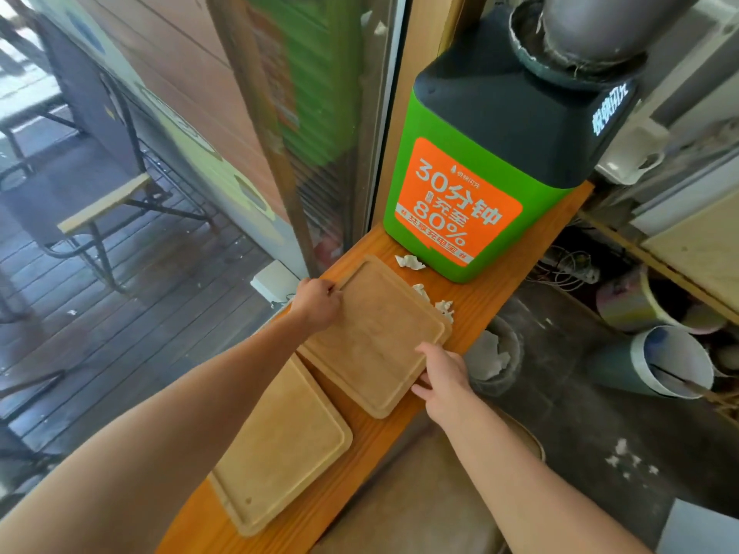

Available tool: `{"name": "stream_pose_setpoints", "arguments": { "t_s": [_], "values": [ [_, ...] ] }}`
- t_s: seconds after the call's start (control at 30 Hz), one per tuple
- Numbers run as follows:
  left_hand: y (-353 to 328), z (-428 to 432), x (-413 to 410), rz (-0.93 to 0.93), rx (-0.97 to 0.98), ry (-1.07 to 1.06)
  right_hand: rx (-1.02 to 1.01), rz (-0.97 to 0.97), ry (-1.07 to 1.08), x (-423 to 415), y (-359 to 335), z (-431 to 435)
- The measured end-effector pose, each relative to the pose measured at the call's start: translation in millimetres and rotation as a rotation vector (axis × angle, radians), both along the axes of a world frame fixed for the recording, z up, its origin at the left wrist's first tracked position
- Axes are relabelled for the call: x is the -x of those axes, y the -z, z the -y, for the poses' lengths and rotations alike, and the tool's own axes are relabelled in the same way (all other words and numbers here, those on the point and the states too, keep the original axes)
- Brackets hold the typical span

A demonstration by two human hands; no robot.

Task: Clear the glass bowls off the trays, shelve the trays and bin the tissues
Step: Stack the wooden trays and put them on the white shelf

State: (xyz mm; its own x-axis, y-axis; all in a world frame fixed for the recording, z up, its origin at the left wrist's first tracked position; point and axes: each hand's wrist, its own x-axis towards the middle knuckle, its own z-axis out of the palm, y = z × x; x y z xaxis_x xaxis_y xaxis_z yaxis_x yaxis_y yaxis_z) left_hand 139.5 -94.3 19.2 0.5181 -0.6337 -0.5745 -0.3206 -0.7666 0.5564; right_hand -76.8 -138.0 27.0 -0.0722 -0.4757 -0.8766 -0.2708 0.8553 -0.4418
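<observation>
A long, narrow counter of orange-brown varnished wood (516, 249) runs along a window, its grain showing lengthwise; its right edge drops off to a dark, speckled floor. At the far end stands a big boxy charging station of smooth plastic (492, 161), green below and black on top with rounded corners, taking up nearly the full width of the counter. Its orange label reads "30分钟", "充至" and "80%" in white; the smaller lines are too blurred to read.

Two rectangular pale wooden trays with rounded corners and a shallow raised rim lie on the counter. The nearer tray (280, 453) sits flat and bare, its left edge at the window side. The farther tray (376, 333) lies just beyond it, skewed, and seems to rest on another board, though I cannot tell for sure. No glass bowls stand on either.

The left hand (318, 303) grips the farther tray's far-left edge with fingers curled over the rim. The right hand (442, 379) is at its near-right edge, fingers spread and tucked against the rim.

A dark round bin (516, 353) on the floor, just right of the counter, holds white paper. Three crumpled white tissues lie between tray and station: one (410, 261) beside the station, one (420, 290) at the tray's edge, one (446, 307) close by.
</observation>
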Motion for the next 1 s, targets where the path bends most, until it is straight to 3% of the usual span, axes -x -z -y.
{"name": "stream_pose_setpoints", "arguments": {
  "t_s": [0.27,0.57,0.73,1.0],
  "values": [
    [-52,-75,-5,-0.081,0.055,-0.316,0.127,0.026,-0.308,-32,-39,-10],
    [-61,-236,31,-0.328,0.145,-0.81,0.222,0.009,-0.884,-90,-50,-64],
    [-38,-285,59,-0.29,0.146,-0.858,0.219,-0.035,-1.086,-101,-40,-94],
    [-5,-302,73,-0.017,0.03,-0.676,0.298,-0.127,-1.244,-110,-20,-117]
  ]
}}
